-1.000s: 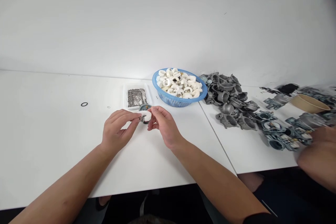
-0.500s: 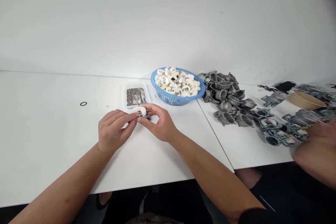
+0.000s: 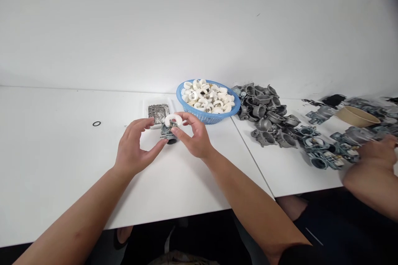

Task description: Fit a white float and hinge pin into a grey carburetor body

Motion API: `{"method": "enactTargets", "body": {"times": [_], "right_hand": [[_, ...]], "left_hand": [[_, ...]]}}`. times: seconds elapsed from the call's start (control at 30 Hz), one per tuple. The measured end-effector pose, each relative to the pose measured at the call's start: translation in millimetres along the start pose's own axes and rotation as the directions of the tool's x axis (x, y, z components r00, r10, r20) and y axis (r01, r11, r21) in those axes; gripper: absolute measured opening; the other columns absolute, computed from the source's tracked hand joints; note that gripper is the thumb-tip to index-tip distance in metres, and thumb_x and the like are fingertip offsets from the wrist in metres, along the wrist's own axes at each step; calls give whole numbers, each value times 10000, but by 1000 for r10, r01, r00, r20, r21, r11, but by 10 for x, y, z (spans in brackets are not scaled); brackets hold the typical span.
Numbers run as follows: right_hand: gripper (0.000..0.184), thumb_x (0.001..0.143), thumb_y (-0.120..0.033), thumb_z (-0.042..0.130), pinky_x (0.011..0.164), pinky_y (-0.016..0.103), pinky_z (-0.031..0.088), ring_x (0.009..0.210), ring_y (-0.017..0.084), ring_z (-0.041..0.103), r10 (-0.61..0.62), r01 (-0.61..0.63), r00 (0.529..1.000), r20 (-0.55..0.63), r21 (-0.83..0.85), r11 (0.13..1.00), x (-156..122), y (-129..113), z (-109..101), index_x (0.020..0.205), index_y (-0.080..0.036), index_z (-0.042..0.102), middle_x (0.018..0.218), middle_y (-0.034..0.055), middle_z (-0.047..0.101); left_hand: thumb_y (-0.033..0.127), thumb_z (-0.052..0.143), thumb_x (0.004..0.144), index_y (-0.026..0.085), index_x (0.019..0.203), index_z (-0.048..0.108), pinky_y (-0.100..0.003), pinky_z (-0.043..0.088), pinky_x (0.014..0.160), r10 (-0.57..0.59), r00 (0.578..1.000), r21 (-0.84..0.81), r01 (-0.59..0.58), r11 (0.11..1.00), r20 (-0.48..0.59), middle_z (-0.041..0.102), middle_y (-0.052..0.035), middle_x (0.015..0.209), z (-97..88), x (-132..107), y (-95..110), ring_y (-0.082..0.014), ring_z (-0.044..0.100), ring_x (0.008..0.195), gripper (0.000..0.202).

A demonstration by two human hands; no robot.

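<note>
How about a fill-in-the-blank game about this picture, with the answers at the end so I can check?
1. The right hand holds a curved piece whose colour is ____.
2. The basket heaped with similar pieces is coloured ____.
3. The thin black ring on the table lies farther from the right hand than from the ____ one.
4. The heap of grey metal parts lies to the ____ of the basket.

Missing words: white; blue; left; right.

A tray [image 3: 145, 112] of pins [image 3: 158, 112] lies behind the carburetor [image 3: 168, 133], left of the basket [image 3: 214, 120] of floats [image 3: 208, 98].
</note>
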State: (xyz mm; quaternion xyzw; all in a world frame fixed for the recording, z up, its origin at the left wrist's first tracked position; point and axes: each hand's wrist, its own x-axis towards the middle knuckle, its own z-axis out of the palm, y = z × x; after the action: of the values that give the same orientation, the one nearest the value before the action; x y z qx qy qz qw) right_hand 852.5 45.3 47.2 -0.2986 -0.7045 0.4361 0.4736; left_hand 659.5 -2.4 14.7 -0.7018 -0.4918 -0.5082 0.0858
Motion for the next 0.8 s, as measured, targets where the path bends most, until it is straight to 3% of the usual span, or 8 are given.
{"method": "enactTargets", "body": {"times": [0.07,0.17,0.3,0.43,0.57,0.8], "right_hand": [[352,867,-419,697,1036,375,388,1216,215,550,2,-3,1000,-26,-39,999,44,93,-34,1182,-273,639,1266,33,651],[409,853,-452,701,1070,380,373,1291,223,513,25,-24,1000,0,-73,997,91,281,-50,1212,-270,631,1325,40,623],[433,812,-470,726,1084,392,369,1245,224,557,85,-83,995,47,-48,995,119,456,-23,1178,-254,645,1286,46,643],[437,799,-476,735,1080,406,373,1218,223,577,172,-171,983,67,-21,985,137,464,-12,1162,-248,651,1264,42,653],[432,802,-487,732,1072,418,384,1210,224,580,195,-194,977,83,-27,981,143,460,-6,1156,-253,654,1250,38,656],[481,782,-478,755,1064,405,402,1220,220,572,237,-235,965,111,-29,972,121,539,-1,1192,-255,638,1285,36,636]], "left_hand": [[403,771,816,262,1430,441,-428,547,928,-115,985,-33,120,992,126,603,-115,1294,18,-15,-12,-274,612,1142,711],[507,728,835,307,1473,414,-522,471,1057,-163,954,19,163,986,253,444,-128,1499,43,-30,-24,-347,429,1378,739],[581,666,862,356,1546,304,-578,432,1086,-222,894,69,212,975,390,316,-111,1604,57,-46,-25,-379,308,1456,806],[616,594,896,358,1606,111,-622,330,1153,-224,828,94,205,974,514,247,-97,1656,84,-86,-68,-379,219,1509,897],[617,568,910,341,1617,54,-613,263,1192,-160,811,88,134,987,563,244,-102,1661,131,-136,-135,-372,210,1523,917],[643,570,897,328,1606,151,-620,237,1202,-175,794,89,151,984,583,259,-90,1659,131,-128,-135,-360,173,1536,880]]}}
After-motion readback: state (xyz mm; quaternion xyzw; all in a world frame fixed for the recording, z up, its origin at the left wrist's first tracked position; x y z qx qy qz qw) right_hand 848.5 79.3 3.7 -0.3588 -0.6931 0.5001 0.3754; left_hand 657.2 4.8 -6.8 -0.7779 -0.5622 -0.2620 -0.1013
